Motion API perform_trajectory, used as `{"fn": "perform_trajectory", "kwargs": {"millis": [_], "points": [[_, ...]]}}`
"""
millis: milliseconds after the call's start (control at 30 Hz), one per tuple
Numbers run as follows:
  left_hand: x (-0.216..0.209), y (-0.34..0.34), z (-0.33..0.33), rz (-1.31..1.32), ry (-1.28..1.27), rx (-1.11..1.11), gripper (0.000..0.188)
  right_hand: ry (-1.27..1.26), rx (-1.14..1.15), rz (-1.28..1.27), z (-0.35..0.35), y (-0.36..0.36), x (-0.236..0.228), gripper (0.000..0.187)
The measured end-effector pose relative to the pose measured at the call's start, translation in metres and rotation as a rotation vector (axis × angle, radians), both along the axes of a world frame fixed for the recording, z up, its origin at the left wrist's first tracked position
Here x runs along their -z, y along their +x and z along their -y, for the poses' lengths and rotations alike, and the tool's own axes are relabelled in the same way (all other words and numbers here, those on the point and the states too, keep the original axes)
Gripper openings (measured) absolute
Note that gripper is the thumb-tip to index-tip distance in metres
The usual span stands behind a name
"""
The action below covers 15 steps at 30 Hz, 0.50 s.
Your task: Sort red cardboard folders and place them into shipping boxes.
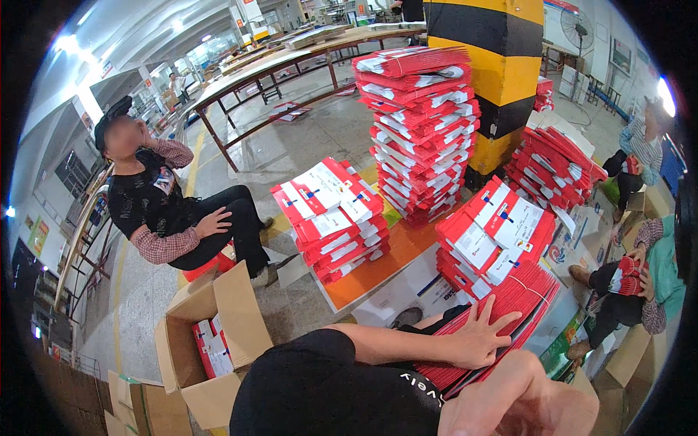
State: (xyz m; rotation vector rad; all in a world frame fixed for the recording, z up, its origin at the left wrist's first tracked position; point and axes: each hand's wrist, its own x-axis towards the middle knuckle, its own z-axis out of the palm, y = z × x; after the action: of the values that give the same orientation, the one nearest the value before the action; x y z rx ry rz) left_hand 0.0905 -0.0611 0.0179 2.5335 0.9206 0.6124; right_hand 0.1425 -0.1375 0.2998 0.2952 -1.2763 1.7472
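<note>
My left hand [480, 336] lies with spread fingers on a thick bundle of red flat-folded card pieces [520, 298]. A thin pale string crosses the far end of this bundle, which rests by my lap. Large and close at the lower edge is my right hand [527, 400], its fingers bent inward. Anything inside those fingers is hidden. Just beyond the bundle stands a stack of red-and-white folded card packs [498, 225]. Another short stack [331, 211] sits left of it on an orange board [396, 272].
A tall stack of red packs [422, 138] rises before a yellow-and-black pillar [487, 65]. An open carton [243, 312] holding red-and-white packs stands at left. A seated person [167, 203] is beyond it. At right, other people [654, 276] sit, one holding red pieces.
</note>
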Motion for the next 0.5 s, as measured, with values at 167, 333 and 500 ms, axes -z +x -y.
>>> {"fn": "perform_trajectory", "kwargs": {"millis": [167,333,500], "points": [[0.000,-0.003,0.002,0.010,-0.049,-0.024,0.033,-0.191,-0.163,0.120,-0.002,0.007,0.025,0.023],[0.001,0.001,0.002,0.043,-0.074,0.009,0.037,-0.107,-0.264,0.318,-0.008,0.001,0.022,0.025],[-0.011,0.008,0.004,0.021,-0.251,0.050,0.045,0.046,0.023,0.093,0.009,-0.020,0.023,0.012]]}}
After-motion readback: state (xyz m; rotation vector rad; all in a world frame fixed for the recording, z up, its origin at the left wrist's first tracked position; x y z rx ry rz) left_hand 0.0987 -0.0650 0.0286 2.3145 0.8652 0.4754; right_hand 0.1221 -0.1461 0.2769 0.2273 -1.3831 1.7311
